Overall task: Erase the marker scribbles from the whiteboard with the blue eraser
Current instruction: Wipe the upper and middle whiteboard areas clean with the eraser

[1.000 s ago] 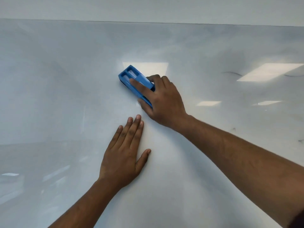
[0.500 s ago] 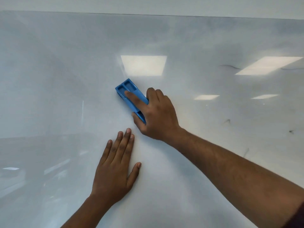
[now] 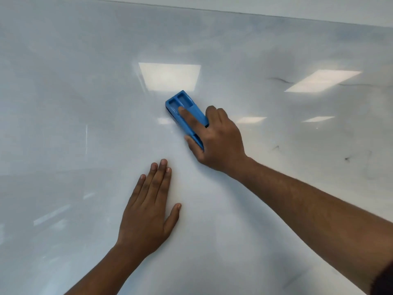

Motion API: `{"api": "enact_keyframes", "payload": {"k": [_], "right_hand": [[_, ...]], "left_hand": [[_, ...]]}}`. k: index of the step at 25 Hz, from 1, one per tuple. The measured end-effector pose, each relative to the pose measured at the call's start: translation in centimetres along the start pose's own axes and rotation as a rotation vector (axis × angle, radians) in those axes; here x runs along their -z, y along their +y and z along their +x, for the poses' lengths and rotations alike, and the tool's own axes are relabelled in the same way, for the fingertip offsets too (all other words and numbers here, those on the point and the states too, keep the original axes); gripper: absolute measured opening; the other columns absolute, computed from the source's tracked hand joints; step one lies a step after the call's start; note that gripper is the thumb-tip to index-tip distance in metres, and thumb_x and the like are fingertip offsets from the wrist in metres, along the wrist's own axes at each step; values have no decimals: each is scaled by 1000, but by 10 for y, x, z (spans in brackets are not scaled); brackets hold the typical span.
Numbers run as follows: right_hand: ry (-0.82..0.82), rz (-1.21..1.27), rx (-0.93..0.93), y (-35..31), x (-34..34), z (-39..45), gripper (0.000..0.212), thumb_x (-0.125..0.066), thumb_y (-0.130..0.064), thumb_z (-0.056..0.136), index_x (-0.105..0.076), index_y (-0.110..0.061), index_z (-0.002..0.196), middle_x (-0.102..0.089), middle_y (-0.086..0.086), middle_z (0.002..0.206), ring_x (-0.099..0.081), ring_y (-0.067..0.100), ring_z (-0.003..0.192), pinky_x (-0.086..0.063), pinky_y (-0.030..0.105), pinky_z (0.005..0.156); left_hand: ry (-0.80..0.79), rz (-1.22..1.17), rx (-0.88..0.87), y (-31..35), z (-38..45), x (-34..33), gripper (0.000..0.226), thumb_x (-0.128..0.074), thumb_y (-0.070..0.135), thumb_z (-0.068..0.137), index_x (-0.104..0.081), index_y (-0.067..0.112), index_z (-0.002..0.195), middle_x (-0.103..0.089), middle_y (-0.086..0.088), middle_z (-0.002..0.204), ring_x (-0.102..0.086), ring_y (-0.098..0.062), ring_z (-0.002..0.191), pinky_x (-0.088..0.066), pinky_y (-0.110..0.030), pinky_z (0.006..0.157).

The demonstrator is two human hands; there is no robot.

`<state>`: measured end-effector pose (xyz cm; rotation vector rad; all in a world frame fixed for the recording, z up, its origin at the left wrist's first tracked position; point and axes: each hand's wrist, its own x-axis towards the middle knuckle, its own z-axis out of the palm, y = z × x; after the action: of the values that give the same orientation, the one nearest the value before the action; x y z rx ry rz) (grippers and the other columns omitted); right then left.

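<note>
The blue eraser (image 3: 184, 109) lies flat on the glossy whiteboard (image 3: 85, 103), near its middle. My right hand (image 3: 219, 141) grips it, index finger stretched along its top and thumb on its near side. My left hand (image 3: 146, 211) rests flat on the board below the eraser, fingers straight and together. Faint dark marker marks (image 3: 279, 80) remain at the right, with small specks (image 3: 347, 159) lower down.
The board's top edge (image 3: 234, 12) runs across the top of the view, with wall above it. Ceiling lights reflect as bright patches on the surface.
The eraser and my right hand slid down the board toward me, then moved slightly right. My left hand stayed flat on the board.
</note>
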<state>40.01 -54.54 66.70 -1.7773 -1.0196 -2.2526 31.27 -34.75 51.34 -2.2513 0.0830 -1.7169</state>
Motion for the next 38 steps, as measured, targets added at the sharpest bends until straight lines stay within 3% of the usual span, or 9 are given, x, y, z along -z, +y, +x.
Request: {"api": "enact_keyframes", "payload": {"k": [4, 12, 17, 20, 25, 28, 30, 35, 38], "right_hand": [[34, -88, -227, 78, 9, -6, 63, -47, -50, 101, -37, -32, 160, -54, 15, 108, -52, 30, 87, -45, 32, 58], [67, -44, -1014, 227, 26, -17, 67, -47, -49, 101, -26, -34, 163, -47, 18, 133, -51, 37, 116, -49, 47, 93], [9, -3, -348, 163, 20, -16, 67, -45, -49, 100, -28, -29, 163, -54, 15, 120, -52, 30, 99, -49, 40, 76], [-19, 3, -52, 209, 29, -35, 65, -46, -49, 100, -35, -29, 161, -56, 14, 114, -54, 30, 92, -52, 40, 68], [30, -6, -601, 360, 54, -113, 65, -50, -49, 100, -32, -34, 161, -50, 21, 118, -52, 41, 104, -52, 49, 82], [74, -10, -915, 357, 51, -107, 66, -45, -49, 100, -29, -31, 162, -50, 20, 122, -52, 40, 108, -53, 50, 88], [79, -13, -850, 312, 43, -83, 68, -45, -47, 100, -28, -29, 163, -51, 21, 127, -52, 41, 109, -52, 50, 87], [18, -14, -232, 241, 29, -76, 65, -44, -48, 101, -34, -26, 162, -57, 14, 113, -53, 28, 91, -50, 37, 68], [43, -74, -381, 295, 37, -88, 65, -45, -49, 102, -33, -29, 162, -55, 15, 115, -53, 31, 95, -50, 40, 70]], "left_hand": [[7, -4, 21, 34, 22, -5, 81, -39, 51, 105, -20, 4, 169, -15, -10, 180, -13, -25, 167, -10, -40, 135], [0, 120, -89, 86, 53, -13, 78, -36, 51, 107, -20, 7, 170, -12, -7, 181, -15, -23, 167, -12, -40, 134], [59, 54, 74, 167, 84, -34, 77, -38, 47, 107, -22, 3, 169, -16, -12, 179, -16, -27, 167, -14, -40, 134], [39, 52, 79, 207, 100, -44, 77, -36, 48, 108, -20, 6, 170, -14, -10, 180, -16, -26, 167, -17, -42, 133], [47, 87, 79, 209, 100, -47, 78, -34, 50, 108, -16, 7, 171, -11, -8, 181, -12, -24, 168, -14, -42, 134], [46, 111, 16, 218, 114, -46, 77, -34, 48, 108, -18, 7, 171, -11, -8, 181, -14, -25, 167, -15, -41, 134], [48, 92, 26, 230, 127, -48, 77, -35, 48, 108, -20, 5, 170, -13, -10, 180, -16, -27, 167, -17, -43, 133], [82, 70, 26, 235, 136, -56, 80, -34, 51, 107, -15, 6, 171, -11, -11, 180, -12, -27, 168, -13, -45, 134], [91, 68, -5, 236, 139, -58, 80, -35, 50, 108, -14, 7, 171, -11, -10, 181, -11, -26, 168, -11, -43, 135]]}}
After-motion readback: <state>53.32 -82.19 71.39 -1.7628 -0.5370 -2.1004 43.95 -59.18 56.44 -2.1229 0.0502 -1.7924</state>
